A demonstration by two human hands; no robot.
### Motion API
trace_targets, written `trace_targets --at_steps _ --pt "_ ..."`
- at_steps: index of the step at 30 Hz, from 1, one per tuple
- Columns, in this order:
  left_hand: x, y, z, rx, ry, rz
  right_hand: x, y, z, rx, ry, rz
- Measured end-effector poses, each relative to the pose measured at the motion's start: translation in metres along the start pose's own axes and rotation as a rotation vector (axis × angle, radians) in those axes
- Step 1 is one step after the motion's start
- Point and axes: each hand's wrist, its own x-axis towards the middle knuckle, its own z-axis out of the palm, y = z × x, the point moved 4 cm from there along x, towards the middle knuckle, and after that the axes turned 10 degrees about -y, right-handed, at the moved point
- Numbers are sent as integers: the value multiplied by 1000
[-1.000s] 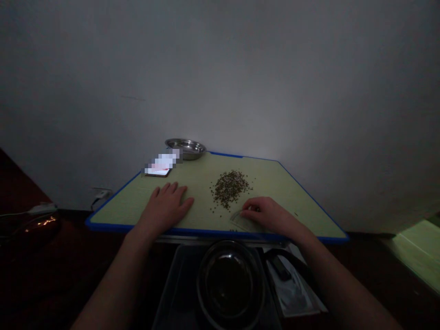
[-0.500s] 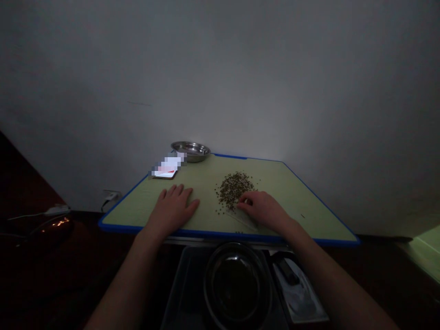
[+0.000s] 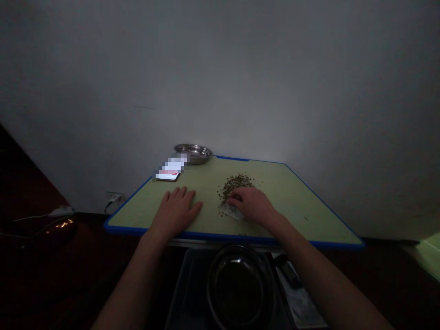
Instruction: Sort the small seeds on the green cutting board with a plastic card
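Observation:
On a pale green table (image 3: 202,215) with a blue edge lies a heap of small brown pellets or seeds (image 3: 239,180), too small to name surely. My right hand (image 3: 252,204) is at the heap's near right side, fingers curled and thumb against them. A thin, see-through flat piece (image 3: 231,211), like a plastic sheet or card, extends from under this hand, with some grains by it; the hand hides the rest. My left hand (image 3: 177,208) rests palm down on the table, left of the heap, fingers spread and holding nothing.
A metal bowl (image 3: 194,153) stands at the back left by the wall. A phone (image 3: 168,175) with a lit, blurred screen lies before it. Below the near edge is a dark round bowl (image 3: 239,286) on a bin-like box (image 3: 185,284). A wall socket (image 3: 113,197) is at left.
My right hand has moved left and slightly away from me over the heap, and the see-through piece has shifted with it. My left hand stays put; the view has turned slightly.

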Motion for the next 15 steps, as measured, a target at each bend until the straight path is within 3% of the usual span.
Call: trace_targets --at_steps 15 --pt "0 0 0 11 9 13 3 -19 1 116 -90 -254"
